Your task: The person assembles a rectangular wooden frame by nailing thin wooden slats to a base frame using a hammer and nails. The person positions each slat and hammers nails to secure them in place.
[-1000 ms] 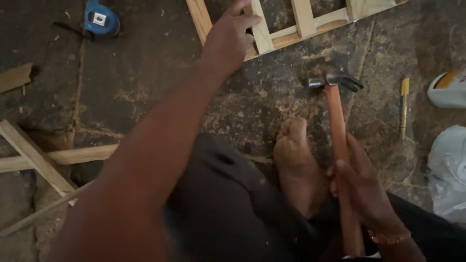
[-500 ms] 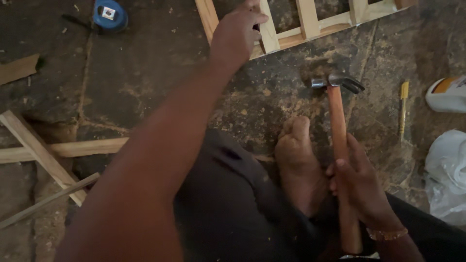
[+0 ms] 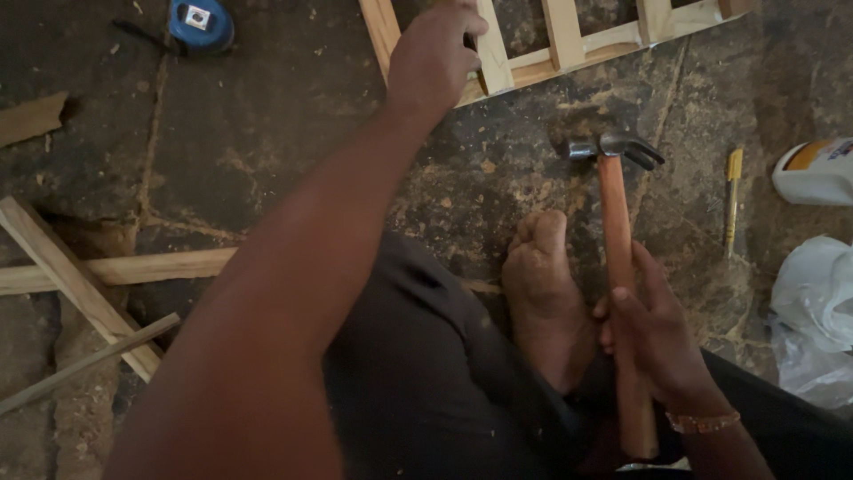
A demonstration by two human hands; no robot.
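Observation:
My left hand (image 3: 435,58) reaches far forward and grips a slat of a pale wooden slatted frame (image 3: 569,44) lying on the dark stone floor at the top of the view. My right hand (image 3: 653,333) is closed around the wooden handle of a claw hammer (image 3: 615,222). Its steel head points away from me and hovers low over the floor, short of the frame. My bare foot (image 3: 542,284) rests on the floor just left of the hammer handle.
A blue tape measure (image 3: 200,25) lies at the top left. Loose wooden battens (image 3: 80,276) cross at the left. A yellow pencil (image 3: 731,200), a white bottle (image 3: 813,173) and a white plastic bag (image 3: 817,320) sit at the right.
The view has shifted slightly, so the frame and tape measure sit a little lower in the picture. Both hands keep their grips; the hammer stays almost still.

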